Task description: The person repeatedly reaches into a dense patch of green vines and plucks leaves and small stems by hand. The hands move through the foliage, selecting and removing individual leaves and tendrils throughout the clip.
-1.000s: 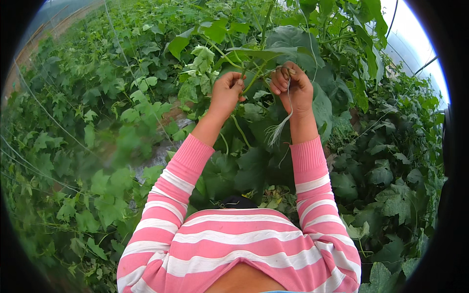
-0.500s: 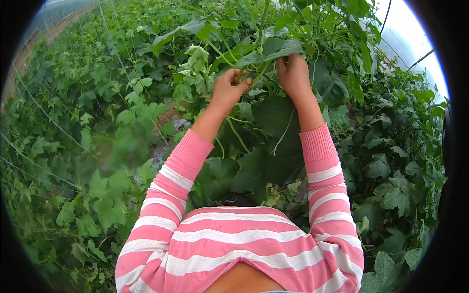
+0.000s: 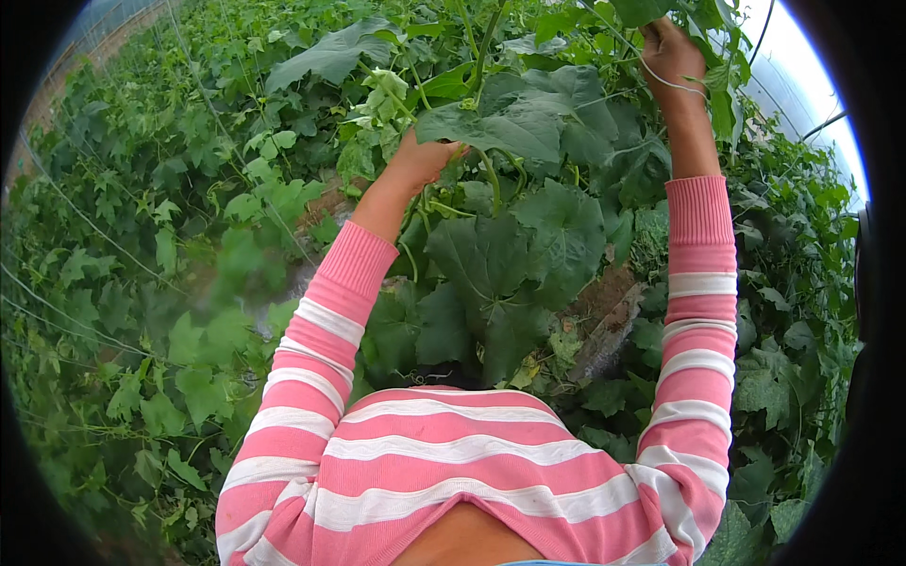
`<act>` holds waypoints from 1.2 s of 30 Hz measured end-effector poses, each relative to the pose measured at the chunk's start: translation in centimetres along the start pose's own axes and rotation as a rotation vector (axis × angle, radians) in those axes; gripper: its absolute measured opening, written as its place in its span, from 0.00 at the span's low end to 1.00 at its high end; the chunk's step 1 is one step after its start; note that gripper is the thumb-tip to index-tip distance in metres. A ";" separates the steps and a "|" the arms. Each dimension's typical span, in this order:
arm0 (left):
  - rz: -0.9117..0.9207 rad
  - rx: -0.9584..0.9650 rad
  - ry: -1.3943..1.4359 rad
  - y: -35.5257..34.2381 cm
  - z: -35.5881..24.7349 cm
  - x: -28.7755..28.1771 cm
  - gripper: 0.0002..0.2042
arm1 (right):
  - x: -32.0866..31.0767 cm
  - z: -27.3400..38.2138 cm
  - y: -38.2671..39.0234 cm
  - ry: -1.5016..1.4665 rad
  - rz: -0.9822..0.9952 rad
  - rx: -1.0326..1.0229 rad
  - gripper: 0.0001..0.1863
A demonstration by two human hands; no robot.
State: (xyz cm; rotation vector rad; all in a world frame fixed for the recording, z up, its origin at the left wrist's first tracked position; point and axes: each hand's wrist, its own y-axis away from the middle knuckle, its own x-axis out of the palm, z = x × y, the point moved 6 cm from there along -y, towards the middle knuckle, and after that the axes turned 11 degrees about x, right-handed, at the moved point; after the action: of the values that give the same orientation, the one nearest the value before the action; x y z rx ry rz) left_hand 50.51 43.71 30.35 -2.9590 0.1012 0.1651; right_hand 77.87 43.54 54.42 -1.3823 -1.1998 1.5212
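My left hand (image 3: 420, 162) is closed around a climbing vine (image 3: 493, 179); a broad green leaf (image 3: 514, 130) covers most of its fingers. Up at the right, my right hand (image 3: 674, 64) is raised among the leaves with its fingers folded inward. A thin white string (image 3: 618, 36) slants down to this hand and lies across the back of it. The fingertips are partly hidden, but they appear closed on the string. Big lobed leaves (image 3: 557, 241) hang from the vine between my arms, and a pale, wilted-looking leaf (image 3: 385, 92) stands just above my left hand.
Dense leafy plants (image 3: 203, 391) fill both sides. Several support strings (image 3: 203, 94) run up through the foliage on the left. Bare soil and plastic film (image 3: 609, 325) show low at the right of the vine. A pale translucent greenhouse wall (image 3: 802, 90) rises at the far right.
My right hand has moved up and right, away from the vine, and the string that hung loose now runs to it. My left hand has shifted slightly left, and the large leaves have swung.
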 end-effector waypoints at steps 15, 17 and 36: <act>0.171 0.561 0.243 -0.3 -1.7 2.5 0.19 | 8.1 13.6 15.2 -1.210 1.539 0.113 0.32; 0.205 0.338 0.164 -1.2 0.1 3.1 0.18 | 9.4 14.1 15.6 -1.010 1.452 0.244 0.25; -0.355 0.528 0.035 2.7 4.0 2.5 0.32 | 16.4 13.1 21.3 -1.023 1.495 0.567 0.17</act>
State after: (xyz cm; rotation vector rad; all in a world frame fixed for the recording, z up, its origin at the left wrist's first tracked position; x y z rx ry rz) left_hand 52.37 41.60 25.67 -2.4029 -0.3247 0.0289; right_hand 63.95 50.94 29.01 -0.9814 0.2009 3.4795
